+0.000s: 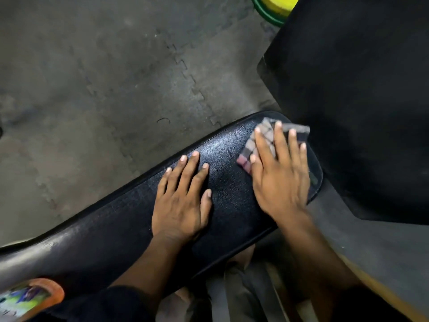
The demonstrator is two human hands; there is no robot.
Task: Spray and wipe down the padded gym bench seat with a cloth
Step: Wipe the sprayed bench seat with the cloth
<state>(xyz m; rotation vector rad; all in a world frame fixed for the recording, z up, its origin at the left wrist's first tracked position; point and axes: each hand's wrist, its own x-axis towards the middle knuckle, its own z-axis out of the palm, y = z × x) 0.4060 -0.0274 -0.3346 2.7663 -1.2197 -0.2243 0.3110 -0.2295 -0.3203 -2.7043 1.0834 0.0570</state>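
The black padded bench seat [120,219] runs from the lower left up to the right centre. My left hand [183,198] lies flat on the seat, fingers spread, holding nothing. My right hand [278,173] presses flat on a checked cloth [267,133] at the seat's far right end. The cloth shows dark and pinkish squares and pokes out past my fingertips and thumb side; the rest is hidden under the palm. An orange-rimmed object with a colourful label [30,298] lies at the bottom left corner; whether it is the spray bottle I cannot tell.
A large black pad [359,101] rises at the right, close behind the seat's end. Grey interlocking floor mats [104,77] cover the ground to the left. A green and yellow round object [274,8] sits at the top edge.
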